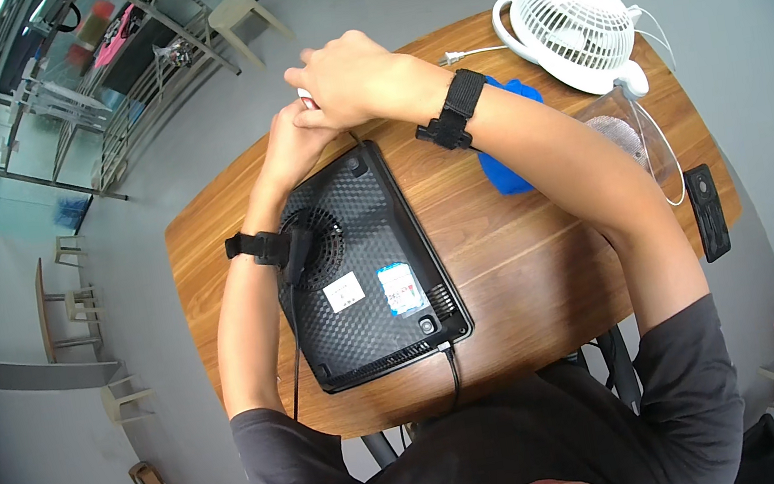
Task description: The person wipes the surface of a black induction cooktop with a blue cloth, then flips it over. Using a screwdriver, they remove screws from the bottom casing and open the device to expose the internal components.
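Both my hands are raised together beyond the far edge of a black cooling pad-like device (376,330), which lies underside up on the wooden table. My left hand (293,143) and my right hand (351,75) are closed and touching. Between them shows a bit of a small white and red thing (308,99); most of it is hidden by the fingers. The device has a round fan grille, rubber feet and two stickers. At its near edge a black cable (453,373) is plugged in. Each wrist wears a black strap.
A white fan (575,20) stands at the table's far right, its plug (451,58) on the tabletop. A blue cloth (503,173) lies under my right forearm. Nearby are a clear plastic bag (662,153) and a black oblong object (708,211) at the right edge.
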`<state>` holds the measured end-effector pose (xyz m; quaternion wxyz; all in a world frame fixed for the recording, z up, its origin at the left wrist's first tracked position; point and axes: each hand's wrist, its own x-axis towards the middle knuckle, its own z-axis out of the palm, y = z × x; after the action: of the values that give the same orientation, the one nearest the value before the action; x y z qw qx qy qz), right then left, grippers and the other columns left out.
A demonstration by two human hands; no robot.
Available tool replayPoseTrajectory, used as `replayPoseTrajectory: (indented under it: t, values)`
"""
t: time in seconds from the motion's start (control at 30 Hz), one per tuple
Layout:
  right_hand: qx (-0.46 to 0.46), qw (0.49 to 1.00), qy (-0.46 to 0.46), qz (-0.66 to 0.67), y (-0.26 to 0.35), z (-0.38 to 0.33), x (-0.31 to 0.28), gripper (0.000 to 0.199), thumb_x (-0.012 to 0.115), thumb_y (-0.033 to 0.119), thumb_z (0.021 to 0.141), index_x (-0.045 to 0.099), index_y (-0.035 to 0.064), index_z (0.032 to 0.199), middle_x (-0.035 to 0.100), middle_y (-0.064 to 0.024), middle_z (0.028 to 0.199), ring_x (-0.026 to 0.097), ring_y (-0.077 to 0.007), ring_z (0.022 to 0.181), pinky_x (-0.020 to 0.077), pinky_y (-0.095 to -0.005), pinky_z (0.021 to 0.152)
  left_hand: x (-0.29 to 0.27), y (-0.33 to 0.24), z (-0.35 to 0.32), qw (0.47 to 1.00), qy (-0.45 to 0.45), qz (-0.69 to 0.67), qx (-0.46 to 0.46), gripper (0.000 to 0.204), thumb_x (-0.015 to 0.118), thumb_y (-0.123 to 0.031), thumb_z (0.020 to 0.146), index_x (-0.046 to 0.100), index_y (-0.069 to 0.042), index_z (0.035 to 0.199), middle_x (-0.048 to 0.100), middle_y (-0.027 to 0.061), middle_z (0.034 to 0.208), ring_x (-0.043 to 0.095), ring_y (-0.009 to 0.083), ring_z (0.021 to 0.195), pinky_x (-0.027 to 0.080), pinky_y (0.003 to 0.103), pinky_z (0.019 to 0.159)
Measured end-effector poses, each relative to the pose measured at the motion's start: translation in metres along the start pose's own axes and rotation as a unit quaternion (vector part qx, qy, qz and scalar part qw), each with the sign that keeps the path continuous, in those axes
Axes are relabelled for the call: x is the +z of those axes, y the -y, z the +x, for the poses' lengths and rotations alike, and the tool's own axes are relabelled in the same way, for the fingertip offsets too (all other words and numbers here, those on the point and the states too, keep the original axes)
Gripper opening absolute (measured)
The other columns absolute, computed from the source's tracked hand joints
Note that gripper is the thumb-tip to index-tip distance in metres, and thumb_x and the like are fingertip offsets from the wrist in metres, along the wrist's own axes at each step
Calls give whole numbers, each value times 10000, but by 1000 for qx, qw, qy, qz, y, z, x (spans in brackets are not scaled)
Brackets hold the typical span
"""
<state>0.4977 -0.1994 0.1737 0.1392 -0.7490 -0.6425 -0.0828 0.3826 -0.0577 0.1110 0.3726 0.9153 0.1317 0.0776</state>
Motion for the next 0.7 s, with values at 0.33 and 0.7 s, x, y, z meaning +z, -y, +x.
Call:
replayPoseTrajectory:
  t: [0.33,0.7]
  values:
    - [8,996,11,89,-7,-8,3,428,657,398,874,621,20,1072,726,-191,881,720,-383,842,560,-490,724,9,-8,-5,999,-30,-4,14,288,779,-169,839,670,23,1023,734,127,960,670,187,885,535,368,802]
    - [31,996,-8,88,-4,-4,9,374,681,303,845,610,23,1083,720,-199,943,714,-397,861,563,-503,725,11,-17,-4,993,-93,69,14,336,815,-227,809,670,26,976,729,182,895,707,293,811,550,400,765]
